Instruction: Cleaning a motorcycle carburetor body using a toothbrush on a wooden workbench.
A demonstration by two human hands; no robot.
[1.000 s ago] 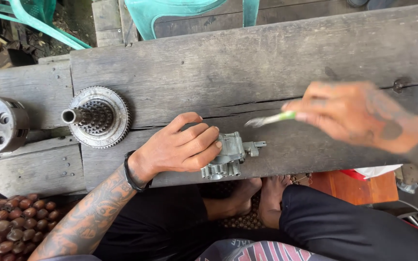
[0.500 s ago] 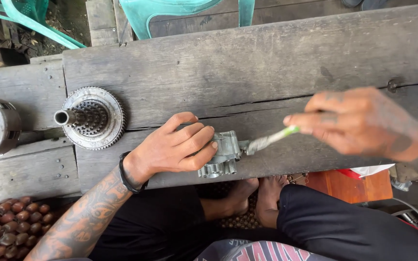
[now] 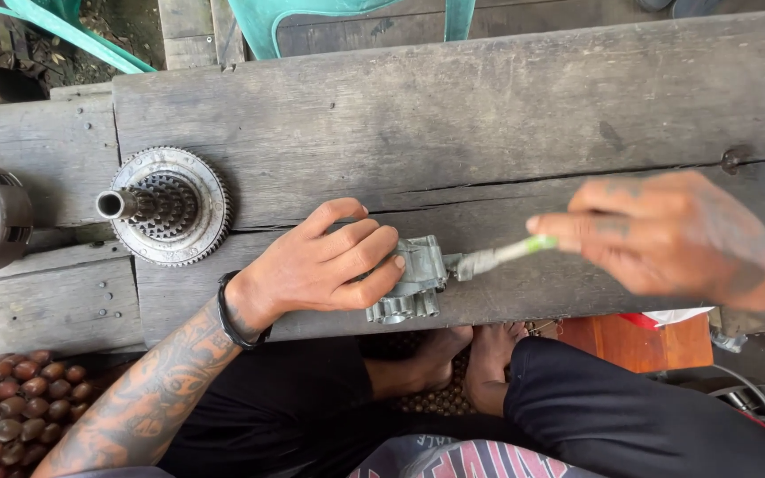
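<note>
Our left-hand grip [image 3: 329, 265] is folded over a small grey metal casting [image 3: 409, 283], fingers curled across its top and pressing it down onto the wooden surface [image 3: 453, 115] near the front edge. Our right-hand grip [image 3: 675, 235] is pinched shut on a brush with a green handle [image 3: 502, 257], whose pale head meets the right side of the casting.

We see the casting as dull cast metal, lumpy in outline, with a toothed, gear-like ring showing at its lower end; most of its top is hidden under the fingers, so we cannot tell its full shape.

Against the frame half a second ago, the right hand has come in closer and the brush head now sits at the casting rather than just short of it; a second ago it was lifted well clear. The left hand has kept its hold.

The casting's long axis seems to run roughly toward and away from us, geared end nearest us. The brush lies almost crosswise to it, handle rising slightly to the right.

Well to the left on the surface stands a large toothed clutch gear [image 3: 166, 205].
</note>
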